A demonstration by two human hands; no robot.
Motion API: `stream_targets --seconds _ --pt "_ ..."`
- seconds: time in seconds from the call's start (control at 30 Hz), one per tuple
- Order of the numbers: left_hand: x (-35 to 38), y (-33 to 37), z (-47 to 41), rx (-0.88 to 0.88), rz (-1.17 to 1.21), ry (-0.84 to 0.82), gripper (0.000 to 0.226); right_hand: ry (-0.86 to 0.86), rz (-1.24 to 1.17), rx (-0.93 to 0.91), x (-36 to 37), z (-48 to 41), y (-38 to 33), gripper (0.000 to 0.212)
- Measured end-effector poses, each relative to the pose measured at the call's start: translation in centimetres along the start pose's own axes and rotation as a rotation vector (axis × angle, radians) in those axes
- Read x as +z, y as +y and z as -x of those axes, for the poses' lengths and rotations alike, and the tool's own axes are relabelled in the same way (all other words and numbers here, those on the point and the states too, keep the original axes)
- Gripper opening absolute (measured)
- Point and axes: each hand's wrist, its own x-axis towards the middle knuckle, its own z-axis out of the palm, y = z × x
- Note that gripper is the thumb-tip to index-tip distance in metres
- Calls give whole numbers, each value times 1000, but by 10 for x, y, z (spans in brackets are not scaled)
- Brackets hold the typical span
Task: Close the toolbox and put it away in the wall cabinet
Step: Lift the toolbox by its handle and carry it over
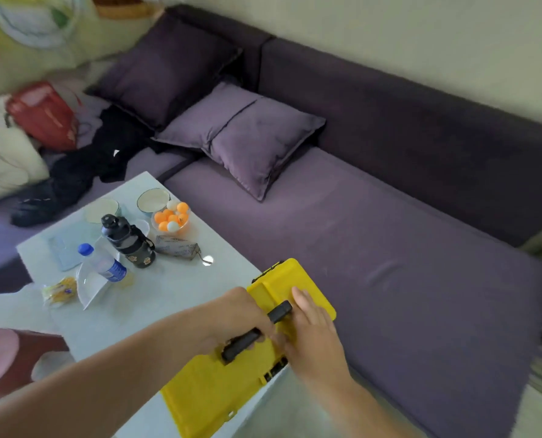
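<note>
Toolbox (219, 387) handle (257, 333) under left hand (238, 317)

Toolbox (219, 384) on table (156, 295) edge, sofa (374, 248) just behind.

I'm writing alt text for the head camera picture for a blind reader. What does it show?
Two bare hands work on a closed yellow toolbox at the edge of a white table: the left hand grips its black handle while the right hand rests on the lid. Bottles, bowls and ping-pong balls crowd the table, beside a purple sofa.
</note>
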Motion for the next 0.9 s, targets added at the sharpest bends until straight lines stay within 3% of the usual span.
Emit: stream_targets --seconds 0.23,0.5,0.9 --pt "74 140 105 47 74 26 27 72 -72 92 -168 57 28 53" --pt "237 316 180 211 10 -11 29 320 -101 164 -371 119 131 51" --pt "484 581 213 480 -122 -291 30 600 108 352 -658 207 328 45"
